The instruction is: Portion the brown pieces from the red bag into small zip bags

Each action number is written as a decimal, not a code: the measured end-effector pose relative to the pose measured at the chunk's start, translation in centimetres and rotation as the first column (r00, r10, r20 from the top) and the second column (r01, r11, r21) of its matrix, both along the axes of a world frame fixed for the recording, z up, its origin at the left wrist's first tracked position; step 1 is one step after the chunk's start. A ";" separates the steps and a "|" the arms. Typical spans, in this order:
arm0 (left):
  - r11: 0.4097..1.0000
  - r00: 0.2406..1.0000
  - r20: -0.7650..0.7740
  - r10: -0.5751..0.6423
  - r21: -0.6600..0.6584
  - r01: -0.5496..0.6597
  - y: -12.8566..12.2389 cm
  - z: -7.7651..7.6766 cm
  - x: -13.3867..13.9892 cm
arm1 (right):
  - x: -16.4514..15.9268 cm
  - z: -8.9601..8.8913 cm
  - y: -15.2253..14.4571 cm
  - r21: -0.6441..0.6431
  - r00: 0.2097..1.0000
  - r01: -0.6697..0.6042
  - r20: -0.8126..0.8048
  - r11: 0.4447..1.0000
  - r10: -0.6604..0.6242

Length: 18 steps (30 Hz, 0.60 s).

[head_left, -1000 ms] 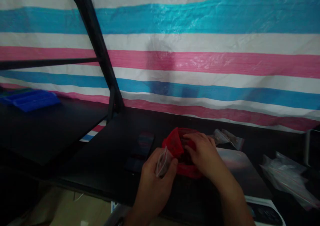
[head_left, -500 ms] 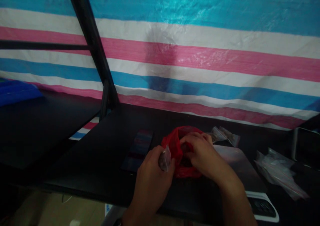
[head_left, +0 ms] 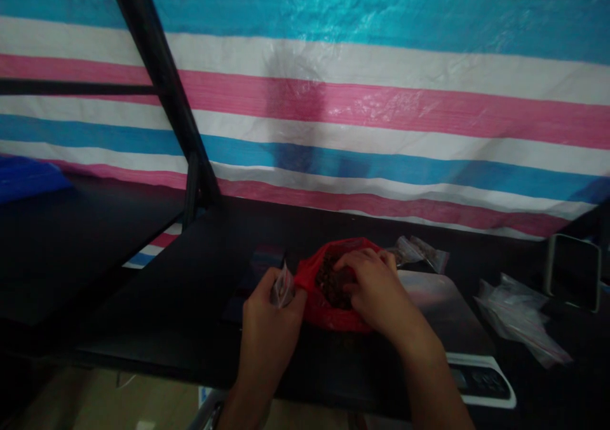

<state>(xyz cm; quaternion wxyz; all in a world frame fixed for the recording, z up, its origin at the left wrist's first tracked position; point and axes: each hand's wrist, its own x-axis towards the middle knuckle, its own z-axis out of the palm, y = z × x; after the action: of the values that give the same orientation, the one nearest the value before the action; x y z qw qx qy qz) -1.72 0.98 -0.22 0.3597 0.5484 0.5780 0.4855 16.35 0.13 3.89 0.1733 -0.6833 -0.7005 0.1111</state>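
Head view: left hand (head_left: pixel 271 322), thumb and fingers closed around a small clear zip-seal plastic bag (head_left: pixel 284 287); right hand (head_left: pixel 376 287), fingers loosely bent inside a crumpled red plastic bag (head_left: pixel 336 319) of dark brown bits (head_left: pixel 331 284), any grip indiscernible. Red bag on black tabletop (head_left: pixel 190 315), beside a silver-and-white digital scale (head_left: pixel 441 300); filled clear packets (head_left: pixel 429 253) behind scale

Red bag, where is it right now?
In the head view, the red bag sits on the black table, just right of centre, between left hand and scale, with the right hand at its opening.
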 end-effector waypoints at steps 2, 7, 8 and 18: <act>1.000 0.999 0.032 -0.006 0.016 0.005 0.2 0.1 0.0 | -0.6 -0.2 0.2 -0.011 0.999 -0.019 -0.026 1.000 0.019; 0.999 0.999 0.051 0.015 0.038 -0.017 0.4 0.3 0.0 | -1.3 -0.6 0.3 -0.011 0.990 -0.060 -0.131 0.998 0.058; 0.999 0.999 0.048 0.025 0.043 -0.027 0.4 0.3 0.0 | -1.2 -0.7 0.3 -0.013 0.987 -0.061 -0.150 0.998 0.058; 0.999 0.998 0.049 0.039 0.031 -0.040 0.6 0.6 -0.6 | -1.4 -1.5 0.7 0.013 0.952 -0.135 -0.274 0.991 0.134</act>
<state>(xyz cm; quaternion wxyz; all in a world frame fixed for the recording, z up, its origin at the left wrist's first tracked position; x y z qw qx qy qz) -2.30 1.57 0.42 0.3552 0.5306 0.5720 0.5149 14.92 0.85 2.43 0.2584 -0.6126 -0.7144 0.2182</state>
